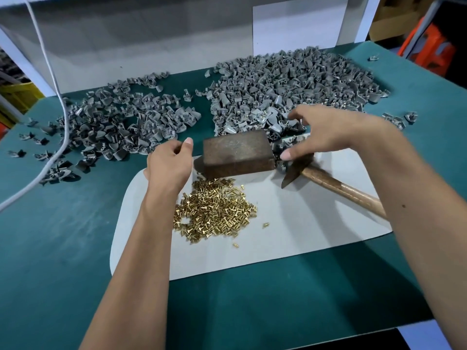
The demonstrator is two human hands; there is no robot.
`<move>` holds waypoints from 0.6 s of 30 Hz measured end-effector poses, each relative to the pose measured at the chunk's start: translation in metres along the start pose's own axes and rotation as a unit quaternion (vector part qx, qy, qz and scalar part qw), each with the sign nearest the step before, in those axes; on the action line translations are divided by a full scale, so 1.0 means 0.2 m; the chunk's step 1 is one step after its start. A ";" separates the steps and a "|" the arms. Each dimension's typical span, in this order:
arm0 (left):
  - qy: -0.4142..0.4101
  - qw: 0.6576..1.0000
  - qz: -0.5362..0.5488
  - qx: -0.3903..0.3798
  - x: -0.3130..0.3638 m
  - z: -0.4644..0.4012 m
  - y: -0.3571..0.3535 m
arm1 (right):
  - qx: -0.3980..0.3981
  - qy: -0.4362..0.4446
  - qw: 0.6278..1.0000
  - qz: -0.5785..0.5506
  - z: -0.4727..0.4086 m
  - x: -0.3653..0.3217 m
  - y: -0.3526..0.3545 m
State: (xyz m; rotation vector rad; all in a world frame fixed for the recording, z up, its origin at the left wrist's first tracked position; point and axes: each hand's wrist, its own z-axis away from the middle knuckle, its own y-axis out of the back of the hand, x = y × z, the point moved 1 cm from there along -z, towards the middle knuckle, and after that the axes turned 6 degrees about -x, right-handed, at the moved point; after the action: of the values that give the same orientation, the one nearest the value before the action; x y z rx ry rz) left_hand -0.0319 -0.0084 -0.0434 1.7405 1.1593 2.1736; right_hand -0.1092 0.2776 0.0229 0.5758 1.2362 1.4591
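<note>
By rusty block (237,154) | R hand (326,132) fingers spread over grey plastic pcs (290,79) | L hand (169,162) fingers curled, grip unclear

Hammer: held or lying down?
Lying down: the hammer rests flat on the white mat, its wooden handle ungripped.

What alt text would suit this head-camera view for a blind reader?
A person's left hand and right hand flank a rusty metal block on a white sheet. Brass pins lie heaped before it, a hammer beside it, grey plastic parts piled behind on the green table.
</note>
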 end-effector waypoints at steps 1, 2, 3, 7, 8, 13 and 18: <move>0.001 1.000 0.002 0.000 0.00 0.00 0.00 | -0.019 -0.006 0.999 0.026 -0.01 -0.03 0.01; 0.000 1.000 0.005 0.000 -0.01 0.00 0.00 | -0.035 -0.014 0.998 0.048 -0.01 -0.05 0.01; 0.000 1.000 0.009 0.001 -0.01 0.00 0.00 | -0.045 -0.020 0.997 0.060 -0.03 -0.08 0.01; 0.003 1.000 0.014 0.003 -0.01 -0.01 0.00 | -0.014 -0.008 1.000 0.006 -0.09 -0.12 -0.01; 0.004 1.000 0.014 0.004 -0.01 -0.01 0.00 | 0.006 -0.002 1.000 -0.017 -0.10 -0.12 -0.01; 0.000 1.000 0.009 0.010 -0.01 0.00 -0.01 | 0.151 0.019 0.987 -0.053 -0.19 -0.13 -0.07; -0.001 1.000 0.009 0.010 0.00 0.00 0.00 | 0.189 0.014 0.981 -0.032 -0.19 -0.08 -0.06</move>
State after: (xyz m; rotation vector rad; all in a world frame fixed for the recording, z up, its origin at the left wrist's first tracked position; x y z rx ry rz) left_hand -0.0315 -0.0088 -0.0428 1.7680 1.1718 2.1774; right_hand -0.1325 0.2481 0.0036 0.7637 1.5543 1.1868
